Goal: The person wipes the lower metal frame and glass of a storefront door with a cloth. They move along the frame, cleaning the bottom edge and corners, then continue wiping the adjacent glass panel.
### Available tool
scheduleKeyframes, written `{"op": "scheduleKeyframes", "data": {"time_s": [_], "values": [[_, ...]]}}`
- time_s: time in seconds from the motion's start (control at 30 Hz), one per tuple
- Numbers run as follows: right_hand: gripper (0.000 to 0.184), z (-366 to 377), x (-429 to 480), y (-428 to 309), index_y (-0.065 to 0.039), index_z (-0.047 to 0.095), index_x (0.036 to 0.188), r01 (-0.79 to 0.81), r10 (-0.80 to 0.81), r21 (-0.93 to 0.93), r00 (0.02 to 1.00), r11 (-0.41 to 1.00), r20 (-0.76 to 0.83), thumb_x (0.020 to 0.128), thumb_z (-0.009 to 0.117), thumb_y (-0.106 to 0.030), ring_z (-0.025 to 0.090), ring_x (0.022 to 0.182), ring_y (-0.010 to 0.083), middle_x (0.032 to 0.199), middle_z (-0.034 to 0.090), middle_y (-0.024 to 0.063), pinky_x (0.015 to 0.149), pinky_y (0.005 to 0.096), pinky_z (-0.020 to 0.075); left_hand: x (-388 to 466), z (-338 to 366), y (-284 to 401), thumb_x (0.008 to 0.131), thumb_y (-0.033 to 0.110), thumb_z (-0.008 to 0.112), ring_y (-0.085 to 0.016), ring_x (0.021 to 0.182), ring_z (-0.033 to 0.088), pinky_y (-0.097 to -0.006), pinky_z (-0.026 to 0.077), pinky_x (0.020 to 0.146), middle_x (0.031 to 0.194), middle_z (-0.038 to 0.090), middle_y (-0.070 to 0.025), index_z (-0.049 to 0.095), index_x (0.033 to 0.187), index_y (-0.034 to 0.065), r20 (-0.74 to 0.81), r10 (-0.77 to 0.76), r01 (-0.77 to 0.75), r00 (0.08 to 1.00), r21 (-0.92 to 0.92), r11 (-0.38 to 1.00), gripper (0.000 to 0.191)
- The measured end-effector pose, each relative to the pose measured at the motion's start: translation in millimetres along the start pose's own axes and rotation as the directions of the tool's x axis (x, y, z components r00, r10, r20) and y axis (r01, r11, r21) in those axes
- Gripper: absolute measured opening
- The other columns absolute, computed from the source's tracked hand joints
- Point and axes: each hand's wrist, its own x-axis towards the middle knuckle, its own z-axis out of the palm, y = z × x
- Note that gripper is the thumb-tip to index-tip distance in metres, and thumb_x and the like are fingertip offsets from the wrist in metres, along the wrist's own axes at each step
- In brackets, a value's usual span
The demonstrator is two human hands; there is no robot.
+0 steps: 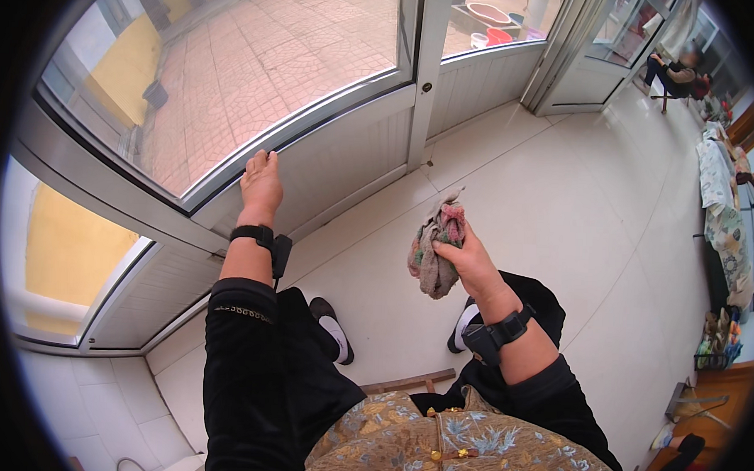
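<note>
My left hand [262, 185] rests on the lower metal frame [322, 124] of a large glass window pane, its fingers bent at the ledge. No object shows in it. My right hand [472, 260] grips a crumpled cloth [437, 247], greyish with pink and green patches, and holds it in the air over the tiled floor. Below the glass is a pale ribbed panel [355, 160]. Both wrists wear black straps with a small black device.
Part of a wooden stool [409, 383] shows between my legs. An open glazed door [597, 69] stands at the upper right, with a seated person [672, 74] beyond. Patterned fabric [726, 229] lies along the right side. Basins [489, 14] show outside through the glass.
</note>
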Motion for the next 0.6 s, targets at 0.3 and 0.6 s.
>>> {"op": "scheduleKeyframes", "data": {"time_s": [0.3, 0.6], "values": [[0.052, -3, 1, 3, 0.000, 0.040, 0.135, 0.006, -0.006, -0.007, 1.000, 1.000, -0.018, 0.087, 0.062, -0.003, 0.061, 0.105, 0.0206, 0.115, 0.060, 0.0113, 0.091, 0.0367, 0.0514, -2, -9, 6, 0.085, 0.002, 0.055, -0.026, 0.123, 0.046, -0.0391, 0.043, 0.099, 0.132, 0.049, -0.0051, 0.053, 0.134, 0.0121, 0.004, 0.022, -0.023, 1.000, 0.012, 1.000, 0.050], [0.055, -5, 4, 5, 0.000, 0.041, 0.136, 0.018, -0.022, -0.061, 0.998, 0.998, -0.054, 0.086, 0.064, -0.004, 0.060, 0.106, 0.0207, 0.116, 0.060, 0.0115, 0.093, 0.0362, 0.0500, -6, -12, 8, 0.085, 0.001, 0.055, -0.027, 0.120, 0.049, -0.0386, 0.045, 0.097, 0.131, 0.049, -0.0053, 0.053, 0.135, 0.0125, -0.027, 0.043, -0.043, 0.999, 0.016, 0.999, 0.052]]}}
